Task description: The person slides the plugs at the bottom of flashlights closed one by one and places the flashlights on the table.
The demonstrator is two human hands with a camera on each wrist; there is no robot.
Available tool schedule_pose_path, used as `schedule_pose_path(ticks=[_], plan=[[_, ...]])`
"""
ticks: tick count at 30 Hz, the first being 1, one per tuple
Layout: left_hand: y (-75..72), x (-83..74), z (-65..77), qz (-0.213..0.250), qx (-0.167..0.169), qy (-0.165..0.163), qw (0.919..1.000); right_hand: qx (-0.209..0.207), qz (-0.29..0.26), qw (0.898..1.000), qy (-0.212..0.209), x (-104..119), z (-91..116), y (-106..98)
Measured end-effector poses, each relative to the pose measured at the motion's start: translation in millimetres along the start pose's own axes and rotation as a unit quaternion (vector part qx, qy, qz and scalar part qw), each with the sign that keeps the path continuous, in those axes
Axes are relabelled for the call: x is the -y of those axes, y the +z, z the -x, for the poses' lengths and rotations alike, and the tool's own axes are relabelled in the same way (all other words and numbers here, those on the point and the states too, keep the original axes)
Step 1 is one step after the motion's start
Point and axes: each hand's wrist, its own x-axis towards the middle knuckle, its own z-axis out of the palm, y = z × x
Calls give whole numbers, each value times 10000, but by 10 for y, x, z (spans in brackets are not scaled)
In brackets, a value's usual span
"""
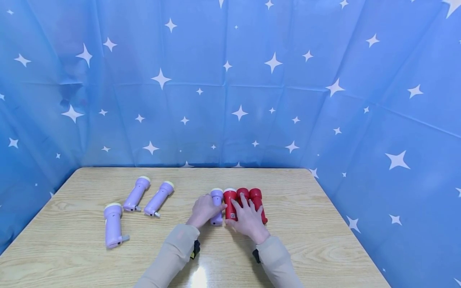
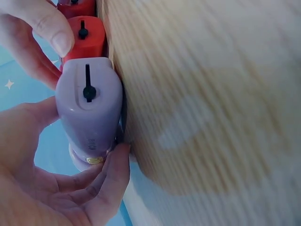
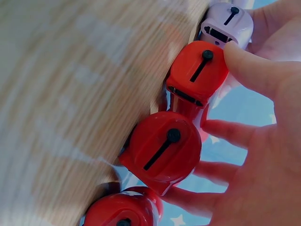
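Four-in-a-row would be several flashlights lying side by side at the table's middle: a purple flashlight (image 1: 216,196), a bright red flashlight (image 1: 229,196) with a white rim, and two darker red flashlights (image 1: 256,194). My left hand (image 1: 204,209) grips the purple one, thumb on one side and fingers curled round the other, as the left wrist view shows. Across the red ones my right hand (image 1: 248,220) lies with fingers spread. Its thumb touches the bright red flashlight (image 3: 197,70), and its other fingers reach along the darker red flashlight (image 3: 164,148). The hand partly hides them in the head view.
Three more purple flashlights lie apart on the left: one nearer (image 1: 113,228), one behind it (image 1: 137,194) and one to the right (image 1: 159,198). Each has a pale piece sticking out near its base. A blue star-patterned cloth (image 1: 230,100) hangs around the wooden table (image 1: 317,240).
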Motion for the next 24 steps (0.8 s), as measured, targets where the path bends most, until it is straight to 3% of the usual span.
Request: schedule_pose_path(ticks=[8,13,17,24], plan=[[-18,27,15,-90,26,63,9999,16,34,10000,-15,-19,-17,16],[-116,83,20,-169,-51,229,9996,50,41,10000,16,-25,-20,25],[-253,171,-4,-430,-399,522,9969,86,24,9999,46,-28,-21,25],[-520,410,-82,-1015,-1178,926,9835,136,-32,9999,94,-24,-20,24]])
